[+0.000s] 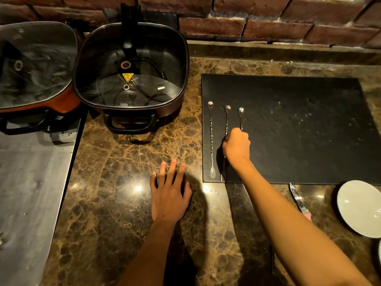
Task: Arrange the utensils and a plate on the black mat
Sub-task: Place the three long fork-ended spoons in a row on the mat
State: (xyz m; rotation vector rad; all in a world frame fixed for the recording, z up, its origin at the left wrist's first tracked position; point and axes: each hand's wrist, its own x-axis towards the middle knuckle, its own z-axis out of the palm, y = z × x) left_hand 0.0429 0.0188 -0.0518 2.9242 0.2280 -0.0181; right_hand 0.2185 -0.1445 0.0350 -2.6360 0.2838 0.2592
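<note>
A black mat (299, 131) lies on the brown marble counter at the right. Three long twisted bar spoons with fork ends lie side by side along its left edge: the first spoon (211, 139), the second spoon (226, 120) and the third spoon (240, 116). My right hand (237, 146) is closed around the third spoon's shaft and covers its lower part. My left hand (170, 195) rests flat on the counter left of the mat, fingers spread, holding nothing. A white plate (359, 207) and a knife (299, 201) sit below the mat's front edge.
Two square electric pans with glass lids stand at the back left, a dark pan (132, 73) and an orange pan (35, 67). A steel surface (31, 193) borders the counter on the left. A brick wall (268, 21) runs behind.
</note>
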